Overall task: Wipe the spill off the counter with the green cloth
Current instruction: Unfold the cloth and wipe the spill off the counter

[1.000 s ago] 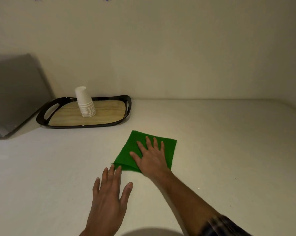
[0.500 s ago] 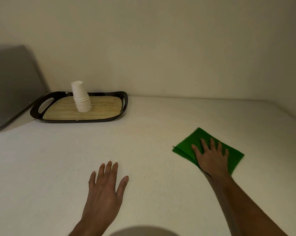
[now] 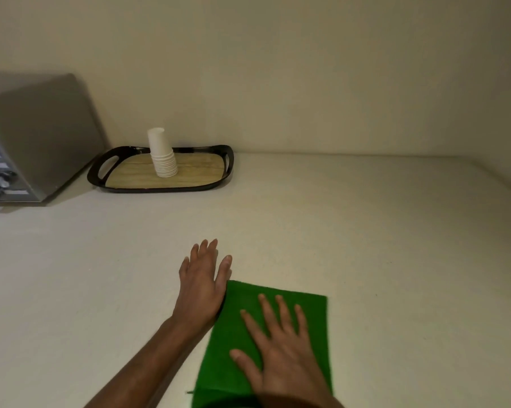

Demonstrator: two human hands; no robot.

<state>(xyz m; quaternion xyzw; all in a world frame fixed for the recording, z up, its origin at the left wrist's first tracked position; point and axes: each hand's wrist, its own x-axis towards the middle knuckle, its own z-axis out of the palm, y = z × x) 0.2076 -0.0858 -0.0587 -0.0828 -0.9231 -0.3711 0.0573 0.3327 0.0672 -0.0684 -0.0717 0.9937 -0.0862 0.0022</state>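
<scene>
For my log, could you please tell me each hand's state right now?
Left hand: open, flat on the counter.
Right hand: open, pressing the green cloth.

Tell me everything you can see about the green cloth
The green cloth is a bright green, felt-like rectangle lying flat on the pale counter, near the frame's bottom edge. The right hand presses on it, palm down, fingers spread. The left hand lies flat at its left edge.

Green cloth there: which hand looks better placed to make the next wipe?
Probably the right hand: it lies flat on the green cloth, fingers spread. The left hand rests on bare counter beside it.
</scene>
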